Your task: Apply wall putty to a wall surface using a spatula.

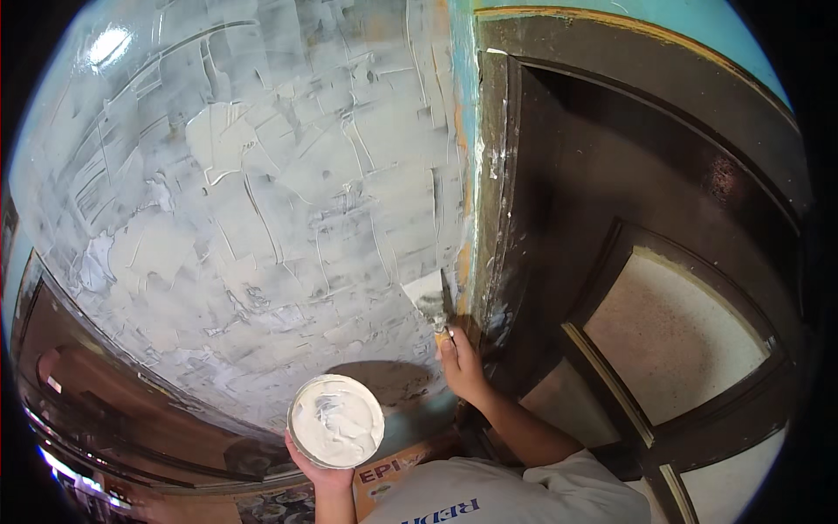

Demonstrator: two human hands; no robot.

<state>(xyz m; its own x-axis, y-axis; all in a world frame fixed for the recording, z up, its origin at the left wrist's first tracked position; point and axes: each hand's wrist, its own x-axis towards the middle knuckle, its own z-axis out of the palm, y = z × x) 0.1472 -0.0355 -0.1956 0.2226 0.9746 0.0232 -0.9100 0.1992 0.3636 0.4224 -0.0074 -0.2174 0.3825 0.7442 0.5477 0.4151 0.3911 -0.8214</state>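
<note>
Plastering in progress: the right hand (461,365), clamped on a flat metal putty knife (434,301), spreads filler beside the dark door frame (497,218), while the left hand (325,474) grips a round tub of white putty (336,421) for reloading.

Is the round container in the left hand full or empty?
Full, or nearly: the round container, held from below by the left hand, shows white putty up to its rim, with grey smears on top. Its depth cannot be seen.

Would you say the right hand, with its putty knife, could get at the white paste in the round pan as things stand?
Probably yes. The right hand holds the putty knife against the wall, while the left hand holds the round pan just below and beside it, its paste facing up, and nothing lies between them.
</note>
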